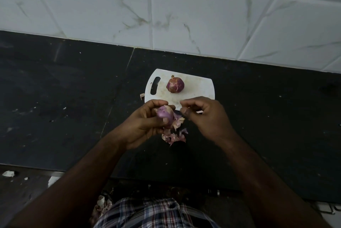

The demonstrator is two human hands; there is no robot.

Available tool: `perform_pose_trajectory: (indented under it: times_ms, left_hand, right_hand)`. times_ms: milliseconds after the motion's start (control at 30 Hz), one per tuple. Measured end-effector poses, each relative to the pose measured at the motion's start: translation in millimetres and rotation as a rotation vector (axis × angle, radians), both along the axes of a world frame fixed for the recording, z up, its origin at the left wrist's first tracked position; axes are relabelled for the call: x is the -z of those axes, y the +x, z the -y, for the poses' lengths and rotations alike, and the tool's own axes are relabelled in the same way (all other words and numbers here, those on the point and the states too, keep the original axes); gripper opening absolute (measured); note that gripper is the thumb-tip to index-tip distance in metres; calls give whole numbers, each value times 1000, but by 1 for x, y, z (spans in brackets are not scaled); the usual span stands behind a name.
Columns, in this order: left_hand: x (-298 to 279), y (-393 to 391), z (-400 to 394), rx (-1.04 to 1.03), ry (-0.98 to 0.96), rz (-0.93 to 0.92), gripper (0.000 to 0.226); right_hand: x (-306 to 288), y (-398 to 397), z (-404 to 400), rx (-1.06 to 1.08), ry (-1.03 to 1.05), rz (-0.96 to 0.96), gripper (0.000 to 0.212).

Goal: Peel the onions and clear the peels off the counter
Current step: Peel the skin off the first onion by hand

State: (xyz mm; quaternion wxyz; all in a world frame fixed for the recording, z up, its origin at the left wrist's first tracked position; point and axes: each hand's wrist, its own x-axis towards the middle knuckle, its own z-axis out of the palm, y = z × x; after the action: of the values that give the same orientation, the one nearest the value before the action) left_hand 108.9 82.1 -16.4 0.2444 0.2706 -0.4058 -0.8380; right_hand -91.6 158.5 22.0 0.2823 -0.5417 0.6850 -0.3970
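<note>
My left hand (145, 122) grips a partly peeled purple onion (164, 112), with loose skin hanging from its right side. My right hand (201, 115) is just to the right of it, fingers curled, thumb and fingertips close together beside the hanging skin; whether they pinch a bit of peel I cannot tell. A pile of pink-brown peels (174, 136) lies on the black counter (64, 98) right under the onion. A second red onion (175, 84), still in its skin, sits on the white cutting board (199, 89) behind my hands.
A small scrap of peel (142, 96) lies at the board's left edge. A white tiled wall (166, 15) rises behind the counter. More peels (102, 204) lie below the counter's front edge, near my checked shirt. White flecks dot the counter at left.
</note>
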Motion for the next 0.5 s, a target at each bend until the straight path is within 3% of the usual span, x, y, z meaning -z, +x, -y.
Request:
perform_pose_trajectory:
  times_ms: [167, 367, 500]
  left_hand:
    - [4, -5, 0, 6, -156, 49, 58]
    - [3, -1, 0, 16, -149, 30, 56]
    - [4, 1, 1, 55, -146, -7, 53]
  right_hand:
    - [-7, 18, 5, -83, 35, 75, 35]
    - [3, 16, 7, -16, -23, 170, 18]
    - [-4, 16, 5, -123, -30, 165, 29]
